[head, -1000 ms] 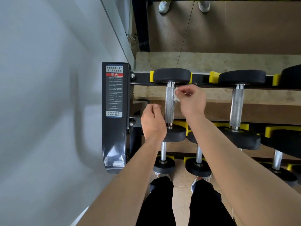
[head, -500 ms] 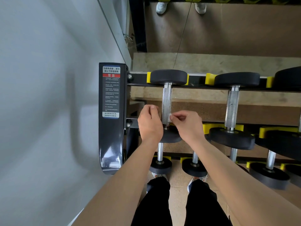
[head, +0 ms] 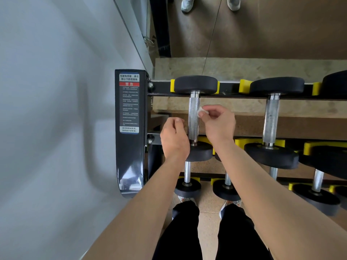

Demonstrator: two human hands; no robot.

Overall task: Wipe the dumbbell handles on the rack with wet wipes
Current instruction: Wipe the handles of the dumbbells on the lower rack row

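Beside the mirrored wall [head: 272,34], our right hand [head: 218,121] pinches a wet wipe [head: 201,111] against the knurled dumbbell handle [head: 194,117] for scrubbing, left hand [head: 173,136] curled empty.

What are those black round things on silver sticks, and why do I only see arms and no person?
The camera sits on the person's head and looks down, so you only see their arms, with their legs below. The black round things are weights, and each silver stick joins two of them into a dumbbell. The dumbbells lie in rows on a black rack, resting in yellow holders. The right hand pinches a small white wet wipe right at the silver handle of the top left dumbbell, to clean it. The left hand is curled beside that handle, and I can't see anything in it. The sticker on the rack's side is a warning label.
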